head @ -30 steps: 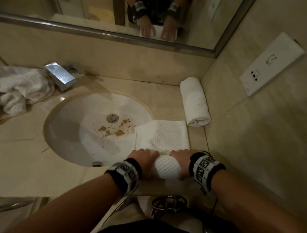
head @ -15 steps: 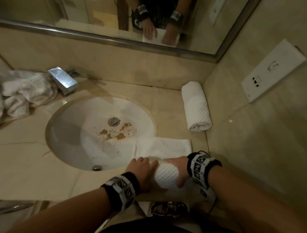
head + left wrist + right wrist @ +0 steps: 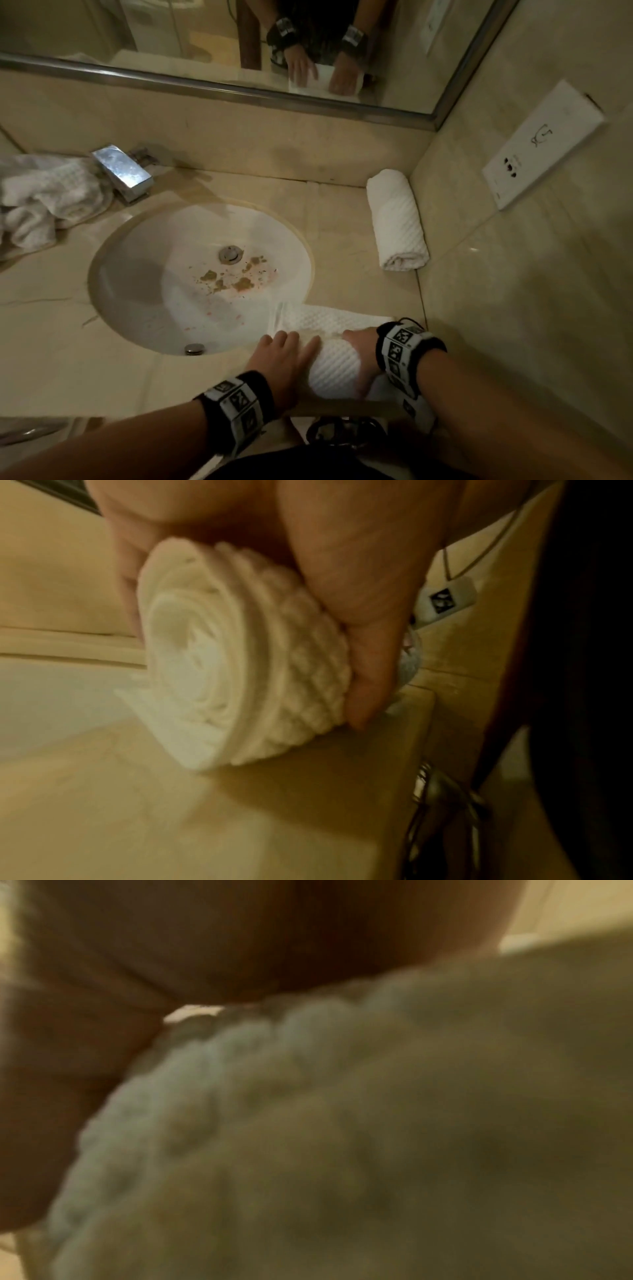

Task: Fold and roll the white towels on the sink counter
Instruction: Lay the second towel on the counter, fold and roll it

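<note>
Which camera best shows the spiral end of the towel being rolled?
The left wrist view: the rolled towel shows its coiled layers end-on. The head view shows only its textured top between both hands; the right wrist view is a blurred close-up.

We see the sink [image 3: 144,274] in the middle of the counter [image 3: 51,342], with the tap [image 3: 123,171] behind it. A towel pile [image 3: 41,202] lies left of the tap. A rolled towel [image 3: 397,219] lies right of the sink by the wall, and our half-rolled towel [image 3: 335,370] sits in front of it, between our hands.
</note>
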